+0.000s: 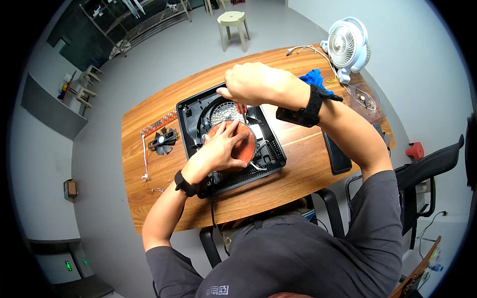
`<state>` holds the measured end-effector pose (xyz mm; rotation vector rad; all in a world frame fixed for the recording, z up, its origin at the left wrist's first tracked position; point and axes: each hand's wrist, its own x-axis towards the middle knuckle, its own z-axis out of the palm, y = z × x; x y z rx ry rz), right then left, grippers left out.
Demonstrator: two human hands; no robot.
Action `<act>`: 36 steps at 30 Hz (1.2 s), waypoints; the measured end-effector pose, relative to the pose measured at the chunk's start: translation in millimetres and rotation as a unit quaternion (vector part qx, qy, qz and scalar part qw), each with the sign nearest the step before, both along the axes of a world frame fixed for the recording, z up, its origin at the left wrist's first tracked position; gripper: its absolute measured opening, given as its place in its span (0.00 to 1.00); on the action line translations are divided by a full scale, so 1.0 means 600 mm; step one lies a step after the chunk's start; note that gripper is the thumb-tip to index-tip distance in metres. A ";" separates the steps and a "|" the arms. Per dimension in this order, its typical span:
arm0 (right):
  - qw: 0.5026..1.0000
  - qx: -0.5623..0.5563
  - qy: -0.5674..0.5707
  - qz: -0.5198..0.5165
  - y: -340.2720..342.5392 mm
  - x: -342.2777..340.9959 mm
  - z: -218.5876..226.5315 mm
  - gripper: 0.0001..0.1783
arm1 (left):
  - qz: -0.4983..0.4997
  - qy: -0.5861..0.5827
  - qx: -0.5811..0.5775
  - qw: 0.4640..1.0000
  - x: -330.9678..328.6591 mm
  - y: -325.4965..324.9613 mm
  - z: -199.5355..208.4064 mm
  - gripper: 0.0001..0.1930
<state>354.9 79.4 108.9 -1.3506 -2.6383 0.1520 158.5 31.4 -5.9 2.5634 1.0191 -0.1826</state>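
Note:
A black appliance housing (187,113), open at the top, lies on the wooden table in front of me. Inside it sits a round, copper-red coil disc (244,149), beside a pale round grille (223,112). My left hand (218,151) rests on the disc, fingers spread over its face. Above the disc's far edge, my right hand (248,83) is closed around a screwdriver (242,108) with a red handle. Its shaft points down into the housing; the tip's contact point is too small to make out. White wire ends stick out near the disc's lower right.
Left of the housing lie a black fan blade unit (163,141) and a narrow orange circuit board (159,123) with a white cable. A black flat panel (337,155), blue cloth (313,78), clear bag of small parts (366,102) and white desk fan (344,44) are to the right.

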 end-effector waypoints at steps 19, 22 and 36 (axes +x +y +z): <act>0.999 0.020 -0.028 -0.008 -0.014 0.013 -0.007 0.18 | -0.004 0.006 0.002 1.000 0.000 -0.004 0.003 0.50; 0.999 0.026 -0.020 -0.011 -0.020 0.024 -0.006 0.15 | -0.008 0.008 0.006 1.000 0.003 -0.004 0.008 0.50; 0.996 -0.050 -0.069 -0.016 -0.007 -0.013 0.008 0.25 | -0.016 -0.021 0.011 1.000 -0.005 -0.001 -0.003 0.48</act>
